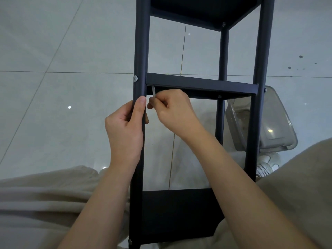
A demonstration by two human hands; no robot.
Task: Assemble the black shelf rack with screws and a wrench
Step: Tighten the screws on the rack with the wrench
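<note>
Right fingers: curled together on the right hand, pinching the lower end of a small silver metal wrench.
Wrench: slim and pale. It runs upward from the pinch to the underside of the flat black middle shelf, at the corner by the post. Its tip is hidden, so seating cannot be confirmed.
Left fingers: the left hand is clamped round the round black left post, thumb flat along its front, just below the shelf.
Screw: a silver round-headed screw sits on the outer face of that post, level with the shelf.
Task item: the tall black metal shelf rack lies lengthwise from the person's lap out over the pale tiled floor, with three shelves fitted.
Step judged: tightening the middle shelf's left corner joint.
Method advised: seat the wrench fully before turning. Work in short arcs, since the post and shelf lip leave little swing. Use the left hand to brace the post against the turn. Finish snug, not forced.
Risk judged: a part-seated tip may slip and round the fastener, and a two-finger pinch gives weak torque.
Nearby: a clear plastic tub rests on the floor beside the right post.
</note>
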